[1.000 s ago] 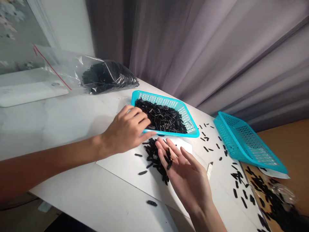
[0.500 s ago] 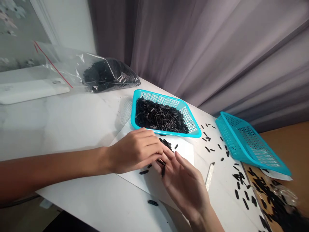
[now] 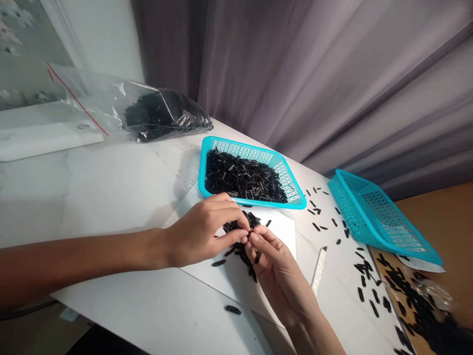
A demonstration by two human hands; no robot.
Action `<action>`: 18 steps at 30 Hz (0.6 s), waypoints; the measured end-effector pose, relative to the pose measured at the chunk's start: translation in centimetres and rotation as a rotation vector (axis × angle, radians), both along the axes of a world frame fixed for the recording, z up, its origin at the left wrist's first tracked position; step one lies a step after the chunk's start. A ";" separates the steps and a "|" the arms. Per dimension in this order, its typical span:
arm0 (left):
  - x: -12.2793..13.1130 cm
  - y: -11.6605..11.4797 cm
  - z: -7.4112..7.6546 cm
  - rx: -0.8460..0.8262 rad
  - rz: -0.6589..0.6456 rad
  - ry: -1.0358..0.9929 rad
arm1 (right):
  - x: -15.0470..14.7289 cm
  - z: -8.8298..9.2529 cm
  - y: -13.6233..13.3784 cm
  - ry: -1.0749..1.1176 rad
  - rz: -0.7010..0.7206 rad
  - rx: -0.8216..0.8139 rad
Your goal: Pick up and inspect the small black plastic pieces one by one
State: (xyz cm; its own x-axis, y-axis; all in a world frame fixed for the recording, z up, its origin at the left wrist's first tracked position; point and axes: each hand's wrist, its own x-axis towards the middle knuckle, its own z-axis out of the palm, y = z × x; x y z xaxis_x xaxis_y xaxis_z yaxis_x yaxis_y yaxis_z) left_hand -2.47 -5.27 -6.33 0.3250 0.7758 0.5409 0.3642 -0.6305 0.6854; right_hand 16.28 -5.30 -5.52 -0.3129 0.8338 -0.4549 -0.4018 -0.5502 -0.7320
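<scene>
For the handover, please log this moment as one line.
left hand: pinching black piece; right hand: same piece; black strips: piled on white sheet

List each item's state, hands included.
Left hand, pinching black piece
Right hand, pinching same black piece
Left basket, upright, partly filled
Right basket, uncovered, contents unclear
Plastic bag, lying, bulging, closure unclear
White sheet, flat, partly covered
Dark-tipped white strip, lying loose

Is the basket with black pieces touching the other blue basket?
Apart. The head view shows white table, with black pieces scattered, between the filled basket and the other basket.
</scene>
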 end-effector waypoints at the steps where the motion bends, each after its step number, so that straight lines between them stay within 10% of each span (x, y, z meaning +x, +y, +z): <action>1: -0.1 0.0 0.0 0.013 0.008 0.019 | 0.0 0.0 0.0 -0.017 -0.001 0.032; 18: -0.3 0.2 -0.1 0.209 0.099 0.056 | 0.1 0.4 0.0 -0.113 -0.047 0.153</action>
